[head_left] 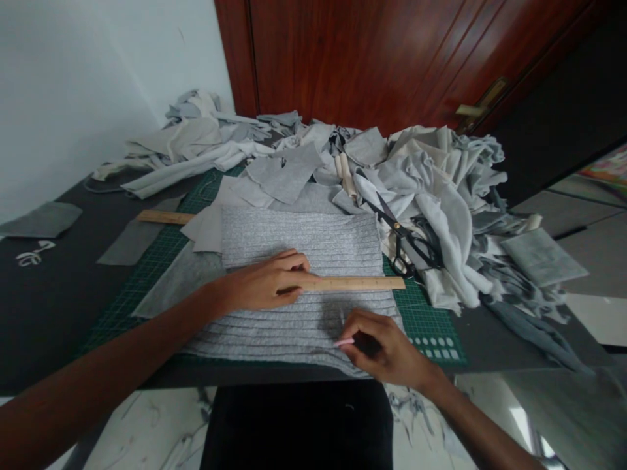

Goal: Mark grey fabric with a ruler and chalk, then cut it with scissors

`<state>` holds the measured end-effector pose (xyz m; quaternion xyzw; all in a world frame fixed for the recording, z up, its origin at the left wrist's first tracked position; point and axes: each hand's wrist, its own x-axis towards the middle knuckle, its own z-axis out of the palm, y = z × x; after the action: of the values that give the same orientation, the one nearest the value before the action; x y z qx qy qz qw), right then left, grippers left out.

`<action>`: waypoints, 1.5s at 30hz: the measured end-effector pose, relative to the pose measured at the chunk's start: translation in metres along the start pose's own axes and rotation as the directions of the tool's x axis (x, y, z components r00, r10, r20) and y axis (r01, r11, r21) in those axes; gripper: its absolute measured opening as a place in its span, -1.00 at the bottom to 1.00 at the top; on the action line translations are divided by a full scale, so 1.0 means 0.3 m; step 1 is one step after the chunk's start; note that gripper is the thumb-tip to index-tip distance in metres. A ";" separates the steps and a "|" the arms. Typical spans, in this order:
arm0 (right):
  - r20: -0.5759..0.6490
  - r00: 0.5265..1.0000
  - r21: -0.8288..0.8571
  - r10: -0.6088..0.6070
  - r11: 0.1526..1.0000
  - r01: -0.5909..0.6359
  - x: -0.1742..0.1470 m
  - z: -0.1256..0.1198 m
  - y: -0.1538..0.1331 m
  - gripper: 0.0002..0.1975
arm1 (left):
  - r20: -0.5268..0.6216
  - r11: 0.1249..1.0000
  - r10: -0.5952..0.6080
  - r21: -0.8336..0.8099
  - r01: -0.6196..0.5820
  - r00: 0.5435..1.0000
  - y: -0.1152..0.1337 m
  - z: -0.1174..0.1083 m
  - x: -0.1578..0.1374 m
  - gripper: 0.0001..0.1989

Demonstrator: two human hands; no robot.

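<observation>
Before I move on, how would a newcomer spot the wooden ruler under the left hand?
On the dark table, find grey ribbed fabric. The left hand presses a flat, pale wooden ruler across it. Unlike the wooden strip further left, it lies on that fabric.

This looks like a fabric-cutting workroom, perhaps in a home, shown by the green cutting mat [431,321] by the tabletop [51,307]'s near edge, a wooden ruler [362,283], black scissors [398,226], cloth scraps [431,166] heaped along the far edge, and the panelled door [353,59] beyond.
</observation>
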<state>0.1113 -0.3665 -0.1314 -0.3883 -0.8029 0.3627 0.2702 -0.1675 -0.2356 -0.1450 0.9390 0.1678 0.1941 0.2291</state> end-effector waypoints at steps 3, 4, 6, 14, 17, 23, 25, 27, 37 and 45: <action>-0.021 0.999 0.053 0.026 0.998 -0.025 -0.008 0.019 0.019 -0.93 | 0.002 1.000 -0.003 -0.014 0.003 1.000 -0.006 0.000 0.000 -0.59; -0.027 0.999 0.067 0.041 0.997 -0.040 -0.010 0.018 0.024 -0.92 | 0.006 1.000 -0.014 -0.023 0.014 1.000 -0.008 -0.002 0.000 -0.59; -0.046 0.996 0.096 0.073 0.993 -0.068 -0.010 0.013 0.028 -0.90 | 0.018 0.998 -0.037 -0.041 0.038 0.999 -0.009 -0.007 0.001 -0.58; -0.050 0.992 0.127 0.116 0.986 -0.109 -0.005 0.009 0.030 -0.85 | 0.041 0.998 -0.028 -0.054 0.030 0.999 -0.017 -0.017 -0.003 -0.58; -0.044 0.992 0.141 0.121 0.984 -0.113 -0.006 0.010 0.034 -0.86 | 0.021 1.000 -0.010 -0.025 0.011 1.000 -0.020 -0.012 -0.006 -0.58; -0.032 0.983 0.127 0.181 0.976 -0.175 0.007 0.005 0.016 -0.83 | 0.057 0.999 0.034 0.015 -0.034 0.998 -0.023 -0.035 -0.029 -0.53; -0.054 0.972 0.099 0.230 0.970 -0.224 0.037 0.002 -0.001 -0.80 | 0.067 0.999 0.046 0.015 -0.047 0.997 -0.026 -0.047 -0.042 -0.55; -0.113 0.970 0.029 0.213 0.977 -0.211 0.087 -0.002 -0.017 -0.79 | 0.057 0.998 0.056 0.002 -0.056 0.997 -0.028 -0.054 -0.051 -0.62; 0.006 1.000 -0.258 0.012 0.966 -0.010 0.317 0.011 -0.013 -0.92 | 0.029 0.999 0.034 -0.027 -0.033 0.999 -0.021 -0.040 -0.049 -0.82; 0.050 0.998 -0.343 0.034 0.939 -0.015 0.341 0.056 -0.007 -0.93 | 0.032 0.999 -0.038 0.000 0.038 0.999 -0.016 -0.040 -0.045 -0.85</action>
<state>0.0419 -0.2897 -0.1240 -0.4293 -0.8560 0.2313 0.1718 -0.1857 -0.2326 -0.1414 0.9386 0.1816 0.1746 0.2358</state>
